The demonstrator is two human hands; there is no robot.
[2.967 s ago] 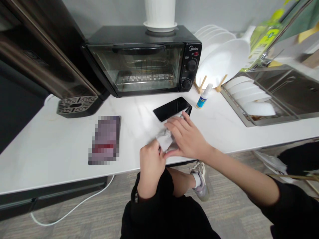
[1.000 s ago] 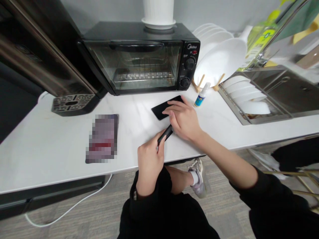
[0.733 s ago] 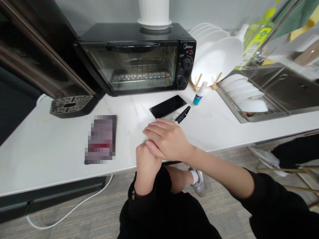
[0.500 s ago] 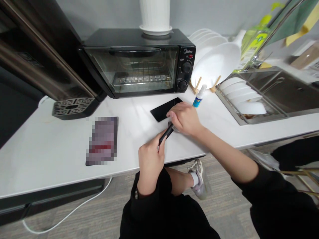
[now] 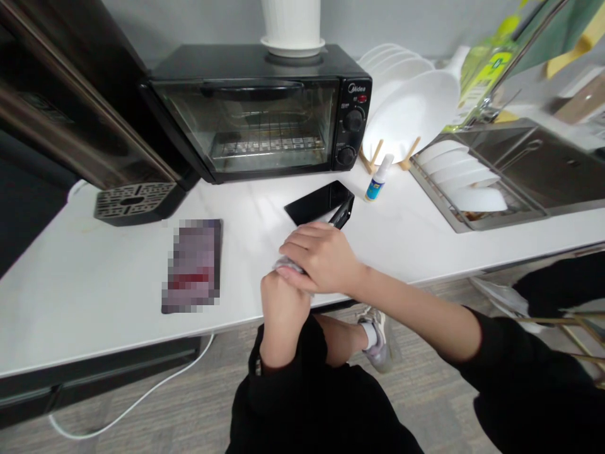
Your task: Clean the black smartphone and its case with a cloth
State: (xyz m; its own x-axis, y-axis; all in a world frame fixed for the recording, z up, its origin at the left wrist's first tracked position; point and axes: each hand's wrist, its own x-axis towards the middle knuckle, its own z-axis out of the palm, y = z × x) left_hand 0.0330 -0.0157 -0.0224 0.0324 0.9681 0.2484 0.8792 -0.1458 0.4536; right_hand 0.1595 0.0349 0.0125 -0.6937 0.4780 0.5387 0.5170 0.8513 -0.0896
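A thin black phone case (image 5: 343,212), seen almost edge-on, sticks out beyond my right hand (image 5: 324,257) toward the oven. My left hand (image 5: 284,309) is closed round its near end, which is mostly hidden. My right hand lies across the case with its fingers curled and presses a crumpled greyish cloth (image 5: 288,263) against it, close to my left knuckles. Behind the case a black phone (image 5: 314,203) lies flat on the counter, screen up. Right of the phone stands a small spray bottle (image 5: 379,178) with a blue label.
On the white counter (image 5: 108,277) a blurred-out dark slab (image 5: 195,265) lies to the left. A black toaster oven (image 5: 265,126) stands at the back, with white plates (image 5: 409,116) in a rack beside it. A sink (image 5: 543,170) with bowls (image 5: 463,176) is at the right.
My right hand has slid along the case toward my left hand, cloth with it, so the far end of the case now shows. My left hand has hardly moved.
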